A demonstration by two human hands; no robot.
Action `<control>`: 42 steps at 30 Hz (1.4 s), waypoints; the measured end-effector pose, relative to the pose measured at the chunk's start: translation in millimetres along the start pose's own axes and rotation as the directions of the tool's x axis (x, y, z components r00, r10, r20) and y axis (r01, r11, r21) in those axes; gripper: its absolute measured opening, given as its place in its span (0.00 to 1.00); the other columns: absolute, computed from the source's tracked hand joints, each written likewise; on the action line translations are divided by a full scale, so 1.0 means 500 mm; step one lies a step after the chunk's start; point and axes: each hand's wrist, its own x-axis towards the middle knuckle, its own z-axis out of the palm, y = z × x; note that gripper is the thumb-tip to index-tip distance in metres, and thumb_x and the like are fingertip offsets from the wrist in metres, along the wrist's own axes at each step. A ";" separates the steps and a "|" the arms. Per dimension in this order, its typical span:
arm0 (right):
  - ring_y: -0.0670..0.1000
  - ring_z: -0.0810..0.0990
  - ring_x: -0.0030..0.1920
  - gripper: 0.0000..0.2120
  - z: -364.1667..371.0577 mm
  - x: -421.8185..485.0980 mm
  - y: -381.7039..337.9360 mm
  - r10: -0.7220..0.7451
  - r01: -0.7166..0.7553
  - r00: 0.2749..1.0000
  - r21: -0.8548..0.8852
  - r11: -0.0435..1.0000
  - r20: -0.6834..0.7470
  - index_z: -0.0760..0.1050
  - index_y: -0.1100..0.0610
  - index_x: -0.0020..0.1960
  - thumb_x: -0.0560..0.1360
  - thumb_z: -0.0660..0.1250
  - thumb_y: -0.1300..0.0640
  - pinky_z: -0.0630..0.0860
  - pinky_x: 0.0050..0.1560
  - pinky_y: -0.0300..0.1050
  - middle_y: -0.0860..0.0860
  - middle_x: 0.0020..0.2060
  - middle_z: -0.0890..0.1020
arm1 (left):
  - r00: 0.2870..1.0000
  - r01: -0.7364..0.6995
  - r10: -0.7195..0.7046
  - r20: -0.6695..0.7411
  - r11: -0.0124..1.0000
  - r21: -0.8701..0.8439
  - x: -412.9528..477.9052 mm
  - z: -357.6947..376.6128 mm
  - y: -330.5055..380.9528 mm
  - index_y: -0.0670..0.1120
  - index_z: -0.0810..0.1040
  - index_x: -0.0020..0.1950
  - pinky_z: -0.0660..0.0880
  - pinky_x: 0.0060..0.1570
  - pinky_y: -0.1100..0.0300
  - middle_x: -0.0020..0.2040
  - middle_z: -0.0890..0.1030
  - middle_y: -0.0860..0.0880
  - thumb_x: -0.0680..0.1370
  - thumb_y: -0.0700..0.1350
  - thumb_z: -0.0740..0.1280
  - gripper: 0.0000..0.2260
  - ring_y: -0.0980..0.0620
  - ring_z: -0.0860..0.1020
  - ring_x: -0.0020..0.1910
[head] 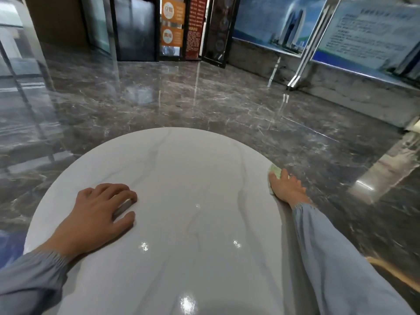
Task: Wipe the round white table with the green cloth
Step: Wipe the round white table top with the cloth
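The round white table [181,173] with faint grey veins fills the lower middle of the head view. At its right rim my right hand [286,186] presses down on the pale green cloth [275,172], which is mostly hidden under the palm and fingers. My left hand [100,211] rests flat on the left part of the tabletop, fingers slightly curled, with nothing in it. Both arms wear light blue-grey sleeves.
Glossy dark marble floor [204,101] surrounds the table. Dark doors with orange signs [172,26] stand at the back. A low stone ledge with display boards [368,32] and a slanted metal post [302,64] runs along the right.
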 end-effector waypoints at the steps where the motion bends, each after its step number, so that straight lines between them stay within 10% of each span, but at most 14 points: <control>1: 0.64 0.61 0.77 0.35 0.002 -0.020 0.012 0.009 -0.009 1.000 -0.005 1.000 0.001 0.55 0.52 0.81 0.82 0.45 0.33 0.56 0.75 0.63 0.64 0.78 0.63 | 1.000 0.011 -0.011 0.007 1.000 -0.002 -0.007 0.001 -0.001 0.64 0.78 0.61 0.68 0.60 0.46 0.64 0.78 0.60 0.75 0.66 0.58 0.19 0.51 0.75 0.66; 18: 0.65 0.61 0.77 0.35 0.030 -0.328 0.112 0.233 -0.231 0.971 0.042 0.972 -0.047 0.52 0.55 0.83 0.83 0.44 0.35 0.56 0.75 0.62 0.65 0.77 0.62 | 1.000 0.004 -0.004 0.010 1.000 0.028 -0.009 -0.007 0.008 0.61 0.80 0.61 0.70 0.58 0.42 0.65 0.80 0.56 0.75 0.67 0.54 0.23 0.45 0.78 0.66; 25: 0.65 0.62 0.75 0.36 0.056 -0.432 0.123 0.290 -0.285 0.956 0.091 0.954 -0.042 0.49 0.57 0.82 0.83 0.43 0.34 0.60 0.73 0.63 0.66 0.76 0.62 | 0.997 0.063 -0.065 -0.029 0.994 -0.085 -0.034 -0.006 0.072 0.56 0.84 0.54 0.73 0.53 0.40 0.61 0.83 0.51 0.76 0.48 0.74 0.08 0.40 0.81 0.61; 28: 0.65 0.63 0.75 0.37 0.071 -0.493 0.120 0.314 -0.310 0.949 0.108 0.945 -0.024 0.46 0.57 0.83 0.83 0.43 0.34 0.62 0.73 0.62 0.67 0.77 0.61 | 0.996 -0.031 0.023 -0.087 0.996 -0.088 -0.084 -0.010 0.148 0.53 0.86 0.52 0.75 0.50 0.42 0.57 0.85 0.51 0.77 0.55 0.64 0.13 0.39 0.82 0.58; 42: 0.65 0.66 0.70 0.41 0.149 -0.708 0.094 0.263 -0.180 0.965 0.665 0.724 -0.025 0.39 0.53 0.84 0.84 0.59 0.40 0.68 0.62 0.52 0.63 0.75 0.55 | 0.974 -0.164 0.139 -0.178 0.977 -0.133 -0.265 0.031 0.280 0.59 0.80 0.48 0.68 0.52 0.47 0.53 0.81 0.59 0.77 0.58 0.62 0.09 0.50 0.82 0.55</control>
